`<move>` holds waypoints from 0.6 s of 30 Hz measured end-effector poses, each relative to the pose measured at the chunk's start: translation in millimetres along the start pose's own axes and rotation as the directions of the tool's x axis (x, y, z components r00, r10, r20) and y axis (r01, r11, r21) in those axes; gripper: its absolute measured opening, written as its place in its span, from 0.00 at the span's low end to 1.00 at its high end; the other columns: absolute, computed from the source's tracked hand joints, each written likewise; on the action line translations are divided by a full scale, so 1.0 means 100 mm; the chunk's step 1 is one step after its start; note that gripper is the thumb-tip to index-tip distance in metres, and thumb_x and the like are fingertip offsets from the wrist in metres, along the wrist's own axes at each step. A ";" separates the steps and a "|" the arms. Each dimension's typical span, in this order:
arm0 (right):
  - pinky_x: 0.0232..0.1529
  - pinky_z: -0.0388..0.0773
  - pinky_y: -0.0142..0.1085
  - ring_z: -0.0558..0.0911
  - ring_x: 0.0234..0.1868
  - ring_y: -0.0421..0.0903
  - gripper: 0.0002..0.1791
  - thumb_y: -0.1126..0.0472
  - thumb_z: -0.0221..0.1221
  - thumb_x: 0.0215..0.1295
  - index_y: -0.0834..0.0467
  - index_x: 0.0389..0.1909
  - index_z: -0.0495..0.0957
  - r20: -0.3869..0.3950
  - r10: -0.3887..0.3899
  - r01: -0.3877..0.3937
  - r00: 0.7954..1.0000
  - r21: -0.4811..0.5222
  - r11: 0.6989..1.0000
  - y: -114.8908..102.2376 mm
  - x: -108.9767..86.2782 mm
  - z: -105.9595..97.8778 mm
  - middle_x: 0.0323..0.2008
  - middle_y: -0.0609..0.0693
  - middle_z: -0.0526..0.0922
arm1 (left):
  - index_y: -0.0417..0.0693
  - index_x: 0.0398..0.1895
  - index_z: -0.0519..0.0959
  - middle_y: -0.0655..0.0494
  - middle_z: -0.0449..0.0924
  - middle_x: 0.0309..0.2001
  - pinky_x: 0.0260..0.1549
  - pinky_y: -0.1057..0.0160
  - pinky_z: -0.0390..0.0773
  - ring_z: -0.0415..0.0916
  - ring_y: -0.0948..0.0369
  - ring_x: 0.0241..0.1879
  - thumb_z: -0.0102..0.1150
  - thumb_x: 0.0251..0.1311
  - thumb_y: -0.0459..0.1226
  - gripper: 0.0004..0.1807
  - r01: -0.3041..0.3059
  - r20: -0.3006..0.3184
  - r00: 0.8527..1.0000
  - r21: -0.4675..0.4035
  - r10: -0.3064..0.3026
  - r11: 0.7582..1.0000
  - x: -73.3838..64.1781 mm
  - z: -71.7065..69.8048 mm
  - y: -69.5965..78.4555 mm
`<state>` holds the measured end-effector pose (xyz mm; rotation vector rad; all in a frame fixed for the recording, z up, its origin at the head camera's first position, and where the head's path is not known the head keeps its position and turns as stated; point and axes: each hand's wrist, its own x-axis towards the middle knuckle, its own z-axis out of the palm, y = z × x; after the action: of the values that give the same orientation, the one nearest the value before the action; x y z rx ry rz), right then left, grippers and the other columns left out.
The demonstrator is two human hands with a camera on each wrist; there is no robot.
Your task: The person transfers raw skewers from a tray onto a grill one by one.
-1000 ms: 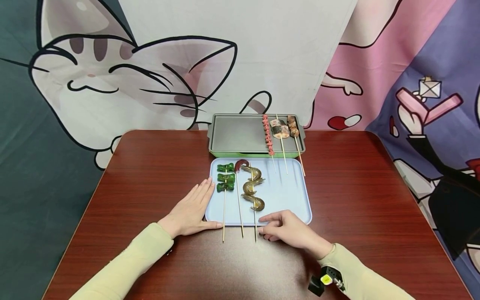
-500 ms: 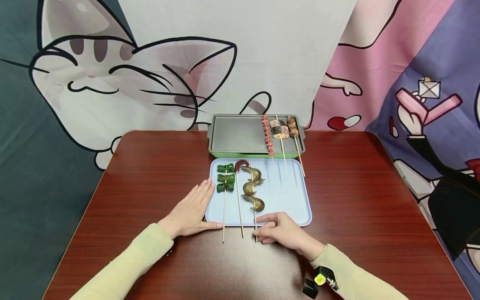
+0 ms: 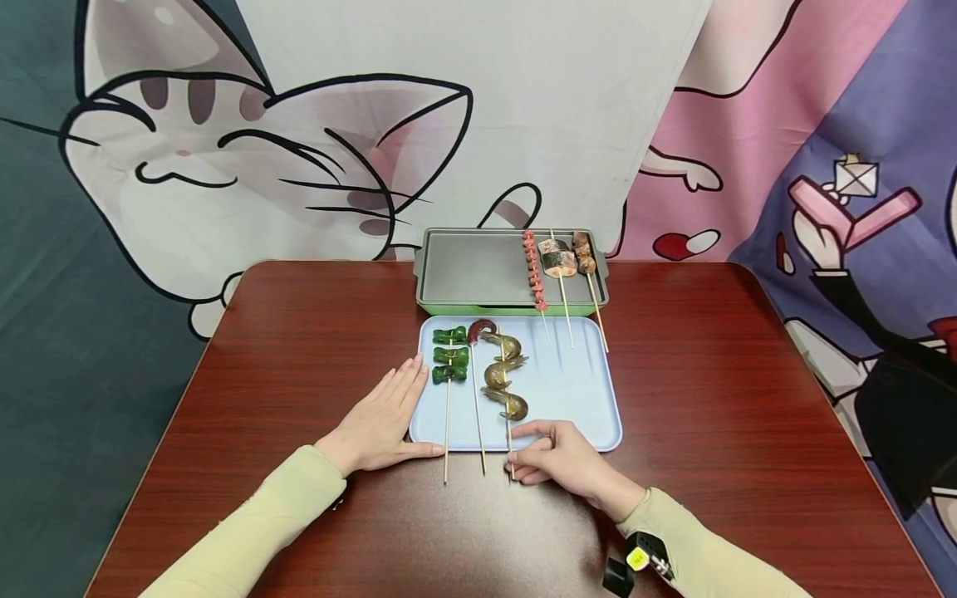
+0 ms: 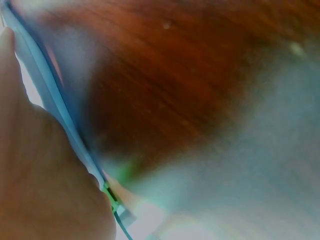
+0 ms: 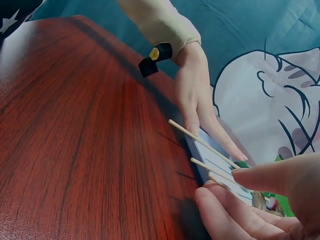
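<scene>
On a pale blue tray (image 3: 576, 390) lie three skewers: a green pepper skewer (image 3: 450, 355), one with a dark red curled piece (image 3: 481, 327) like a tentacle, and a shrimp skewer (image 3: 514, 405). My left hand (image 3: 377, 415) rests along the tray's left rim, its fingers straight and its thumb by the front corner. With thumb and fingers, my right hand (image 3: 561, 457) pinches the shrimp skewer's stick just past the front rim. In the right wrist view, the stick ends (image 5: 180, 127) stick out over the table edge of the tray, and the right thumb (image 5: 265, 176) lies over the nearest one.
Behind the tray stands a grey grill pan (image 3: 471, 266) with a green base. On its right side lie a red-pieced skewer (image 3: 534, 270), a fish-slice skewer (image 3: 557, 257) and a brown meat skewer (image 3: 585, 253), their sticks reaching over the tray. Brown wooden table (image 3: 710, 374) surrounds everything.
My right hand has moved slightly left and its thumb and fingers have come together on the shrimp skewer's stick. The left hand has stayed in place on the tray.
</scene>
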<state>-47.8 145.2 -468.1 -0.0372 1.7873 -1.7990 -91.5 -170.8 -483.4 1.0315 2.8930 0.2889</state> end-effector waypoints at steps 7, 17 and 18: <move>0.34 0.87 0.41 0.87 0.29 0.47 0.26 0.72 0.64 0.64 0.79 0.60 0.70 -0.018 -0.025 0.025 1.000 0.013 1.000 0.01 0.00 -0.01 0.32 0.66 0.86 | 0.27 0.77 0.52 0.32 0.44 0.79 0.74 0.46 0.50 0.45 0.42 0.77 0.55 0.60 0.71 0.63 0.005 0.004 1.000 -0.003 -0.005 1.000 0.00 -0.03 0.01; 0.33 0.86 0.38 0.86 0.27 0.44 0.22 0.74 0.63 0.64 0.79 0.56 0.71 -0.041 -0.024 0.025 0.999 0.024 0.999 0.00 -0.01 -0.05 0.32 0.63 0.87 | 0.27 0.78 0.51 0.33 0.43 0.79 0.74 0.47 0.50 0.43 0.43 0.78 0.52 0.60 0.73 0.63 0.005 0.004 1.000 -0.011 -0.005 1.000 0.00 0.00 -0.01; 0.33 0.86 0.37 0.86 0.27 0.44 0.22 0.74 0.63 0.63 0.80 0.56 0.71 -0.043 -0.025 0.026 0.999 0.027 0.999 0.00 -0.01 -0.06 0.32 0.62 0.87 | 0.27 0.78 0.51 0.33 0.43 0.79 0.74 0.47 0.50 0.43 0.43 0.78 0.51 0.60 0.73 0.63 0.003 -0.001 1.000 -0.013 -0.003 1.000 0.00 0.02 -0.02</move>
<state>-49.4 150.7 -468.4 -0.0105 1.7991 -1.8549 -92.0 -171.9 -485.4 1.0246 2.8896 0.3071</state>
